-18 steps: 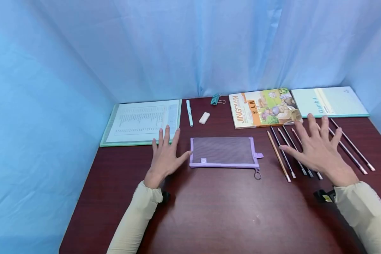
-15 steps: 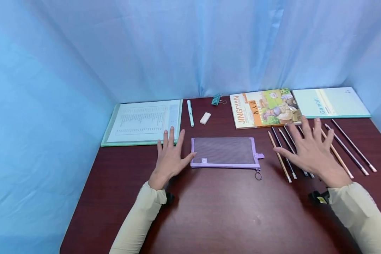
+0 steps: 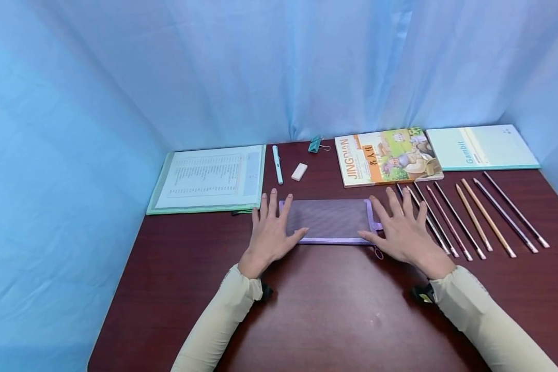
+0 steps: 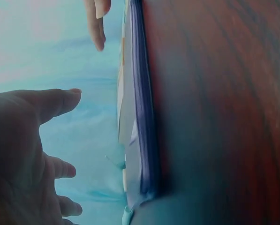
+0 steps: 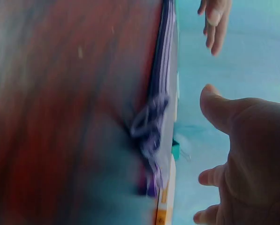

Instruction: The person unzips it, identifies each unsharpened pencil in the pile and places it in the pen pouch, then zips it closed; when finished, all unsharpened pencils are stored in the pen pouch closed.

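Note:
A purple mesh zip pouch (image 3: 330, 219) lies flat on the dark table, its zip edge (image 4: 147, 93) toward me. Over its left end is my left hand (image 3: 269, 235), fingers spread and straight. My right hand (image 3: 404, 232) is spread the same way at the right end, near the zip pull ring (image 3: 378, 252). Both wrist views show a gap between each palm and the pouch, so the hands hover above it and hold nothing. Several pencils (image 3: 488, 217) lie in a slanted row right of the pouch, a few partly hidden by my right hand.
At the back left lies a clipboard with a printed sheet (image 3: 209, 175). Beyond the pouch are a light blue pen (image 3: 278, 165), a white eraser (image 3: 299, 172) and a teal binder clip (image 3: 315, 145). A picture-covered book (image 3: 390, 157) and a pale green notebook (image 3: 483, 148) lie back right, before blue curtains.
My right hand has moved left from over the pencils to the pouch's right end. The left hand has shifted right, over the pouch's left end. Both stay spread.

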A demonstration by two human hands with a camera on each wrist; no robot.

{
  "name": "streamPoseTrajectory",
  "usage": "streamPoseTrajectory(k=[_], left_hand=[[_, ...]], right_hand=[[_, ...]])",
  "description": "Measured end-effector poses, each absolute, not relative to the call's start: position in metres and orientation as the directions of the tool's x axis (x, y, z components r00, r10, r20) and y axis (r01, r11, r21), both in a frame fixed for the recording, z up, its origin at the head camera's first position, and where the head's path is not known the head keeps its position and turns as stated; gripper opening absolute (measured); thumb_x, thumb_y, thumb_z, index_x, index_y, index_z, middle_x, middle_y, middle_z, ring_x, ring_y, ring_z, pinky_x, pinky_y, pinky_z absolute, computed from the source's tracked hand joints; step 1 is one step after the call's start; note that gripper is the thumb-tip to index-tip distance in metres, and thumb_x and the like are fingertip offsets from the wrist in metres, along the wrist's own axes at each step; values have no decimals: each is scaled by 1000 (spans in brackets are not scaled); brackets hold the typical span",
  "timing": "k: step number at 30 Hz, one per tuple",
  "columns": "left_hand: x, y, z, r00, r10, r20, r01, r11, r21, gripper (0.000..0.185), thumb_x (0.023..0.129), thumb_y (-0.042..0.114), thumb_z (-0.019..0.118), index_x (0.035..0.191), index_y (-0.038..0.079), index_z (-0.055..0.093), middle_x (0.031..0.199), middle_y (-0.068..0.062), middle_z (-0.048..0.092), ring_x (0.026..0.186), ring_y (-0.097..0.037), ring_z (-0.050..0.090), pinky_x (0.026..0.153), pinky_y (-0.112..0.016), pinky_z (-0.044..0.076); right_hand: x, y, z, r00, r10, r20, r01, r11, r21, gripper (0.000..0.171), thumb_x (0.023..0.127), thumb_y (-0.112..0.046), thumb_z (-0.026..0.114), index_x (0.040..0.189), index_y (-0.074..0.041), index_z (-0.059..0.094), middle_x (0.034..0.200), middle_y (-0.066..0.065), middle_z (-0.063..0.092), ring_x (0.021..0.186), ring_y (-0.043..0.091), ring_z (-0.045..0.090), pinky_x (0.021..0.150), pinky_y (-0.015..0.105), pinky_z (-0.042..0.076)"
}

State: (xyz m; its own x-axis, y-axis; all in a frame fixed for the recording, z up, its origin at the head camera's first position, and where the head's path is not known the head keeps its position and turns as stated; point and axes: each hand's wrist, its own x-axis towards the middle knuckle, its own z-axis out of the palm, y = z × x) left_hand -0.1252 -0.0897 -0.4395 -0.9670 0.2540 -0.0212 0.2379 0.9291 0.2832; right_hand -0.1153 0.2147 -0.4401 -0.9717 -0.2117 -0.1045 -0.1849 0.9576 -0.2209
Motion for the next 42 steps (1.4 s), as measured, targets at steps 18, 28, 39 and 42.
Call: streamPoseTrajectory(k=[18, 28, 39, 42], left_hand=[[-126, -81, -450, -898, 354, -260, 262, 907, 329, 76, 98, 56, 50, 160, 24, 21, 169, -15, 5, 156, -42, 8, 121, -65, 18], [-127, -81, -451, -889, 349, -297, 268, 921, 281, 73, 99, 57, 48, 159, 23, 26, 169, -17, 8, 156, -42, 7, 122, -64, 17], [-129, -79, -453, -892, 333, -307, 253, 929, 272, 73, 98, 58, 48, 159, 24, 25, 169, -16, 9, 157, -40, 5, 123, -63, 15], [-129, -80, -452, -891, 334, -308, 252, 927, 276, 73, 98, 58, 48, 159, 24, 25, 169, -16, 8, 157, -40, 5, 123, -63, 15]], right_hand=[[-105, 195, -448, -942, -265, -204, -210, 944, -256, 93, 90, -72, 50, 156, -9, 30, 158, 32, 27, 147, 55, 17, 109, 80, 12], [-115, 214, -439, -943, -330, -44, -225, 728, -647, 57, 97, -27, 63, 143, 3, 47, 144, 31, 49, 133, 49, 48, 108, 62, 39], [-126, 233, -453, -919, -352, -178, 12, 426, -905, 60, 90, -4, 69, 144, 1, 45, 141, 28, 49, 116, 30, 62, 80, 18, 54], [-128, 234, -457, -914, -367, -173, 2, 421, -907, 64, 85, 5, 70, 143, 1, 46, 132, 29, 53, 109, 21, 66, 79, 21, 56]])
